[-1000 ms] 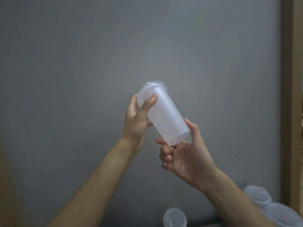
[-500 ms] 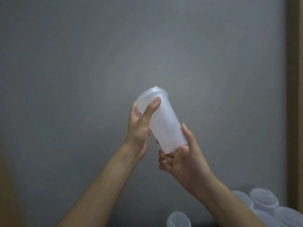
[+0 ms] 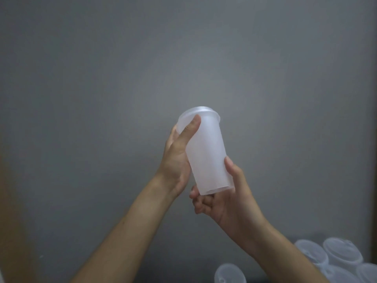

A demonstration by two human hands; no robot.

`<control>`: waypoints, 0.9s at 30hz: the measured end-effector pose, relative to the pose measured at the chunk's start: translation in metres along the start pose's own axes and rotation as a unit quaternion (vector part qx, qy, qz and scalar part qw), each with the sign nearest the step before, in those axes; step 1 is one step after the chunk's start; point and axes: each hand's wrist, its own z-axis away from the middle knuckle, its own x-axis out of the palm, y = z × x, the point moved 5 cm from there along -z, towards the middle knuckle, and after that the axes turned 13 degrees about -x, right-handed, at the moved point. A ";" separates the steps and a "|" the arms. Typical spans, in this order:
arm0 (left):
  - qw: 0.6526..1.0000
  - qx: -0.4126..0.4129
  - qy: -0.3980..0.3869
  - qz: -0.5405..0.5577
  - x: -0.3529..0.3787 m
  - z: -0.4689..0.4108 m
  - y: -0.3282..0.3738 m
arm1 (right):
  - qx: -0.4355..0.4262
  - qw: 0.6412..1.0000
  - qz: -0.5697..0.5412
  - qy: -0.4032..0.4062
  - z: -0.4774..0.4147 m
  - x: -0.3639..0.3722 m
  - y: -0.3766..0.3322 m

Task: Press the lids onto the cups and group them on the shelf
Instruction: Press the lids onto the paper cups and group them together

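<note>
A plain grey wall (image 3: 183,58) fills most of the view, with a wooden upright (image 3: 374,139) down the right edge. Against it both forearms reach up and hold one frosted cup (image 3: 208,160) in the air at about chest height, tilted a little with its top leaning left. That is probably so the rim faces the person for a check of the seal. At the bottom right a cluster of lidded cups (image 3: 342,256) sits close together, most likely the group being built, though the surface beneath them is too dark to name as the shelf. One more clear round top (image 3: 229,274) shows apart from them at the bottom edge. The right hand (image 3: 230,197) grips the cup at its base, thumb up the side and fingers curled beneath, acting as the support to push against. The left hand (image 3: 175,158) wraps the upper wall from behind, its thumb (image 3: 193,123) lying along the front and touching the edge of the lid (image 3: 199,111). The lid looks seated all round the visible rim, so this seems a final squeeze before the cup joins the cluster.
</note>
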 end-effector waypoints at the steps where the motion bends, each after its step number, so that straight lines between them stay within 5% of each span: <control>1: 1.000 -0.007 -0.014 0.006 -0.001 -0.001 0.000 | 0.001 1.000 -0.008 -0.007 -0.001 0.001 0.000; 6: 0.997 0.042 0.070 -0.015 -0.020 -0.005 0.002 | 0.012 1.000 0.022 -0.010 -0.006 0.000 0.007; 13: 0.994 -0.088 0.068 0.007 -0.033 -0.026 -0.014 | 0.086 0.995 -0.051 -0.017 -0.014 0.012 0.000; 21: 0.989 -0.054 0.091 -0.099 -0.045 -0.032 -0.011 | 0.110 0.993 0.017 -0.046 -0.021 -0.002 0.004; 27: 0.998 -0.050 0.015 0.019 -0.038 -0.027 -0.027 | 0.126 0.975 -0.181 -0.030 -0.025 -0.007 0.001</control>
